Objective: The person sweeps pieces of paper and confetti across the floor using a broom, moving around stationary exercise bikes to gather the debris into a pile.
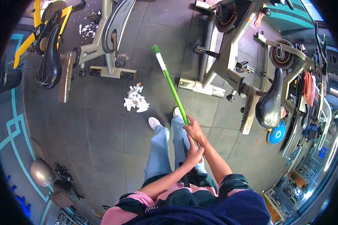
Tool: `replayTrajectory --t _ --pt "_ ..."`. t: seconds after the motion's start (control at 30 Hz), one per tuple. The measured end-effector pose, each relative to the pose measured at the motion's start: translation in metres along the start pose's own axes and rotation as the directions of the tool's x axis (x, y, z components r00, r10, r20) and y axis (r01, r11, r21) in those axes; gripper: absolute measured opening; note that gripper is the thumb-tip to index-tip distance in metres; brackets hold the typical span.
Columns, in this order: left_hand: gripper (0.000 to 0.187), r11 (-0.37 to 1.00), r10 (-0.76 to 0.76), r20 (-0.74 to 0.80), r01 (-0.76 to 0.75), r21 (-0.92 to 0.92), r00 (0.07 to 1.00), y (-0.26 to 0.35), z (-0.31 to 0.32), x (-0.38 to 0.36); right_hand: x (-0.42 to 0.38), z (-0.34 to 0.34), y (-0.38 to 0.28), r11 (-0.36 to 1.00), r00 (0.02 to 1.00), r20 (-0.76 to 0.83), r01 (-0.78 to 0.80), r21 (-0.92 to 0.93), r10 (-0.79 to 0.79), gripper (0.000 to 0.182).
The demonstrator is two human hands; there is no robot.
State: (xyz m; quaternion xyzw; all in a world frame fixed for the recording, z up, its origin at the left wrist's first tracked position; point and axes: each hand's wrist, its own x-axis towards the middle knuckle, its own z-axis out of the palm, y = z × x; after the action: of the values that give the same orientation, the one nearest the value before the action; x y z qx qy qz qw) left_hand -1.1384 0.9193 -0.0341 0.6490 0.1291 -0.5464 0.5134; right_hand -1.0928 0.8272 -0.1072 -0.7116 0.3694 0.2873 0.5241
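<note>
Both my hands grip a green stick [171,87] with a white band near its far tip, which points away over the grey floor. My right hand [194,129] is higher on the stick. My left hand [194,152] is wrapped around it just below. The stick's near end is hidden behind my hands and legs. A small pile of torn white paper scraps [136,100] lies on the floor ahead of my white shoes [154,122], left of the stick.
Exercise bikes stand at the left [105,41] and right [233,71], with a yellow one [45,30] at far left. More paper scraps [87,28] lie at the upper left. A grey ball [41,172] and a blue disc [277,133] rest on the floor.
</note>
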Motion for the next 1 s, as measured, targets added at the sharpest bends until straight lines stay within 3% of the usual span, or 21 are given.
replayTrajectory --t 0.07,0.13,0.17,0.2,0.23,0.27,0.3,0.33,0.4,0.47,0.53,0.57,0.63,0.7,0.77,0.83,0.87,0.9,0.93,0.97,1.0 --pt "0.089 0.996 0.047 0.019 -0.045 -0.076 0.999 0.007 0.005 0.003 0.004 -0.013 -0.007 1.000 1.000 -0.003 -0.015 -0.011 0.015 0.067" --pt "0.088 0.984 0.088 0.036 -0.081 -0.158 0.995 0.013 0.007 0.024 0.021 -0.030 -0.012 0.957 0.945 -0.190 0.236 -0.166 -0.266 0.067" --pt "0.090 0.982 0.185 0.015 -0.184 -0.029 0.983 0.018 0.006 0.050 0.039 -0.042 -0.023 0.918 0.905 -0.228 0.301 -0.256 -0.360 0.067" --pt "0.092 0.956 0.278 0.007 -0.277 0.101 0.961 0.023 0.006 0.074 0.062 -0.058 -0.035 0.929 0.928 -0.217 0.239 -0.281 -0.304 0.067" --pt "0.090 0.972 0.223 0.017 -0.223 0.078 0.975 0.056 -0.005 0.083 0.083 -0.074 -0.059 0.935 0.947 -0.206 0.178 -0.308 -0.248 0.066" --pt "0.088 0.982 0.179 0.024 -0.180 0.055 0.984 0.094 -0.022 0.097 0.113 -0.085 -0.066 0.869 0.873 -0.270 0.278 -0.408 -0.406 0.065" --pt "0.085 0.972 0.186 0.006 -0.183 -0.150 0.983 0.108 -0.032 0.117 0.151 -0.095 -0.073 0.865 0.853 -0.322 0.252 -0.434 -0.410 0.066" --pt "0.082 0.922 0.180 -0.009 -0.172 -0.346 0.984 0.115 -0.041 0.132 0.183 -0.112 -0.087 0.861 0.858 -0.325 0.228 -0.454 -0.398 0.063" --pt "0.070 0.873 0.164 -0.149 -0.214 -0.439 0.975 0.125 -0.059 0.154 0.236 -0.140 -0.113 0.856 0.852 -0.395 0.112 -0.506 -0.345 0.059" --pt "0.062 0.829 0.072 -0.195 -0.168 -0.534 0.978 0.126 -0.077 0.160 0.292 -0.169 -0.124 0.828 0.822 -0.425 0.097 -0.552 -0.379 0.055" --pt "0.058 0.825 -0.002 -0.202 -0.112 -0.554 0.979 0.102 -0.090 0.166 0.333 -0.205 -0.142 0.797 0.893 -0.380 -0.042 -0.602 -0.239 0.042" --pt "0.055 0.841 -0.072 -0.213 -0.055 -0.539 0.974 0.088 -0.094 0.166 0.341 -0.218 -0.158 0.800 0.882 -0.424 -0.099 -0.592 -0.205 0.040" --pt "0.053 0.850 -0.138 -0.210 0.007 -0.527 0.968 0.058 -0.102 0.162 0.394 -0.252 -0.145 0.742 0.869 -0.396 -0.051 -0.669 -0.297 0.036" --pt "0.052 0.854 -0.201 -0.202 0.070 -0.516 0.959 0.028 -0.105 0.157 0.412 -0.270 -0.153 0.770 0.907 -0.334 -0.016 -0.637 -0.258 0.030" --pt "0.048 0.843 -0.282 -0.218 0.133 -0.521 0.935 0.008 -0.105 0.150 0.417 -0.266 -0.148 0.785 0.928 -0.306 -0.024 -0.619 -0.214 0.029" --pt "0.047 0.837 -0.299 -0.211 0.150 -0.525 0.931 0.008 -0.104 0.140 0.415 -0.243 -0.130 0.875 0.916 -0.371 -0.052 -0.481 -0.150 0.027" --pt "0.046 0.835 -0.309 -0.206 0.161 -0.525 0.928 0.012 -0.104 0.134 0.424 -0.229 -0.104 0.832 0.884 -0.405 -0.035 -0.554 -0.233 0.027" --pt "0.046 0.837 -0.305 -0.207 0.157 -0.524 0.930 0.019 -0.106 0.132 0.426 -0.215 -0.092 0.891 0.904 -0.412 -0.090 -0.444 -0.114 0.031" --pt "0.044 0.819 -0.302 -0.201 0.146 -0.555 0.932 0.027 -0.107 0.129 0.395 -0.197 -0.100 0.879 0.899 -0.422 -0.107 -0.464 -0.113 0.033" --pt "0.042 0.800 -0.302 -0.195 0.137 -0.584 0.933 0.033 -0.108 0.125 0.384 -0.184 -0.092 0.879 0.923 -0.371 -0.094 -0.467 -0.099 0.035" --pt "0.042 0.803 -0.299 -0.197 0.134 -0.581 0.934 0.037 -0.108 0.122 0.374 -0.177 -0.092 0.929 0.953 -0.303 -0.127 -0.347 0.017 0.036"
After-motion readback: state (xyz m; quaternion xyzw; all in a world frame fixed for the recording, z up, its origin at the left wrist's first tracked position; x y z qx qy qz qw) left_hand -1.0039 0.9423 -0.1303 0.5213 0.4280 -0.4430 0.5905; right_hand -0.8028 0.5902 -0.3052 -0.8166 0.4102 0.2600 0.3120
